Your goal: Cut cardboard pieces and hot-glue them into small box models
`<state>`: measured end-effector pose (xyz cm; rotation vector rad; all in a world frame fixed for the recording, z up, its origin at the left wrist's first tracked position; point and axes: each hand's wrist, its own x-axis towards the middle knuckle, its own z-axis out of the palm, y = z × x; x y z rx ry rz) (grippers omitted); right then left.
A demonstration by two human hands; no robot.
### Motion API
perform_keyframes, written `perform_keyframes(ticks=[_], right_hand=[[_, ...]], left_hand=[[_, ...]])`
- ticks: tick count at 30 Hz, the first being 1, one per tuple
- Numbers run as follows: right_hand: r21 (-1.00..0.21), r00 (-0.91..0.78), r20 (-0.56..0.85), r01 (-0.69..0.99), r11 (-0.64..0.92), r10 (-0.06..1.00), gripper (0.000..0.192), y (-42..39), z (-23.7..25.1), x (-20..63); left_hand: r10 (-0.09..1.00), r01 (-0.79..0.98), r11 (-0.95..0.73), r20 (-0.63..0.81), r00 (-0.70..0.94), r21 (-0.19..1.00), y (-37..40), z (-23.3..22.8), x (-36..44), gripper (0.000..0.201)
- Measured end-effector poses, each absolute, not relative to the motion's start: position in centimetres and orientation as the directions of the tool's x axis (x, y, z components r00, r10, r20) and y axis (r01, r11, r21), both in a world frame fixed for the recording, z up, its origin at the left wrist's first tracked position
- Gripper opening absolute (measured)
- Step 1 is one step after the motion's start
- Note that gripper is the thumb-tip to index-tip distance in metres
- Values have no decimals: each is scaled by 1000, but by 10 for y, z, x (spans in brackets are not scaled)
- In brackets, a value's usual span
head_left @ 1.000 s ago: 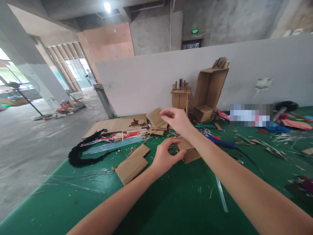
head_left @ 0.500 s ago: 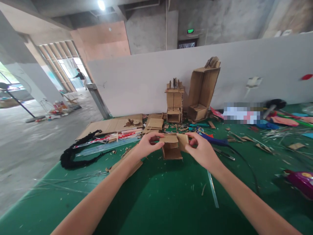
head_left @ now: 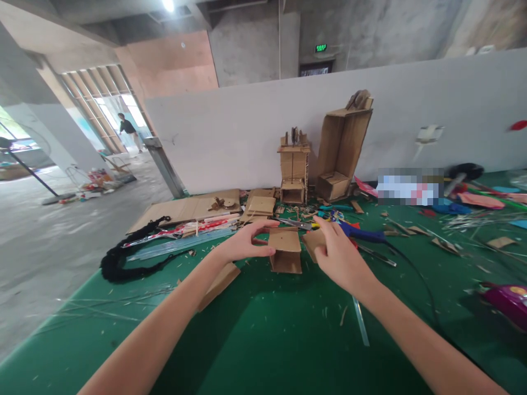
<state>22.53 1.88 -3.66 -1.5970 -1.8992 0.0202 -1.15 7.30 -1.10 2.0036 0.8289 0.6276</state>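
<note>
The left hand is curved around the left side of a small cardboard box that stands on the green tabletop; thumb and fingers touch its edge in a loose grip, not a full clench. Just to the right of the box, the right hand pinches a separate cardboard piece between the fingers and holds it close to the box's right side, perhaps touching it; I cannot tell exactly.

As I judge it, the box has already a top and a front face, and the piece in the right hand is not yet fixed, so one side remains to be done.

Beyond the hands lie scissors and a blue tool with a cable. Farther away, against the white wall, stand a little cardboard tower and a tall open carton. Under the left forearm lies a flat cardboard sheet.
</note>
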Motion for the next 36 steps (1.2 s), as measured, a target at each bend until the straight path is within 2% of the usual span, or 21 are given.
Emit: perform_keyframes(ticks=[4,6,9,12,14,16,18,20,21,22,23,27,29,32,34,36], right_hand=[[-128,-166,547,952,278,821,43,13,-36,223],[-66,-226,593,943,326,773,52,13,-39,221],[-84,-290,585,907,412,758,64,18,-45,220],[-169,-267,536,895,412,801,56,27,-49,218],[-178,-258,521,900,399,814,51,34,-49,218],[-158,-264,526,904,398,808,48,39,-49,219],[-147,-262,543,906,397,798,47,44,-48,221],[-159,-263,545,900,406,796,48,46,-50,224],[-169,-272,538,892,419,798,48,47,-51,226],[-177,-288,527,883,435,799,49,48,-51,227],[-181,-309,515,872,454,799,49,48,-52,227],[-196,-382,481,831,521,789,50,46,-51,226],[-223,-386,476,816,533,790,50,45,-50,224],[-271,-353,465,816,510,812,49,44,-49,222],[-307,-334,453,812,497,826,49,44,-51,222],[-348,-323,447,796,495,834,50,45,-52,222]], left_hand=[[736,258,-474,218,640,842,74,-10,-9,34],[754,242,-486,262,603,840,74,-10,-7,31],[795,245,-500,328,511,831,72,-14,-2,33],[840,179,-467,370,396,866,72,-23,5,36],[875,78,-411,369,314,908,75,-28,10,38],[919,-44,-362,364,153,931,81,-31,13,40],[933,-113,-358,349,-91,927,87,-27,9,42],[888,-29,-383,359,-286,923,94,-18,-4,45],[875,104,-374,388,-290,922,98,-13,-12,46],[874,295,-345,420,-246,891,101,-8,-22,48],[913,498,-309,400,-84,810,103,-4,-32,48],[951,679,-300,269,155,670,103,4,-54,34],[937,781,-341,255,238,523,97,5,-51,32],[860,790,-483,372,349,376,84,7,-34,48],[794,696,-607,302,527,382,74,8,-22,68],[712,614,-680,160,684,401,65,6,-10,98]])
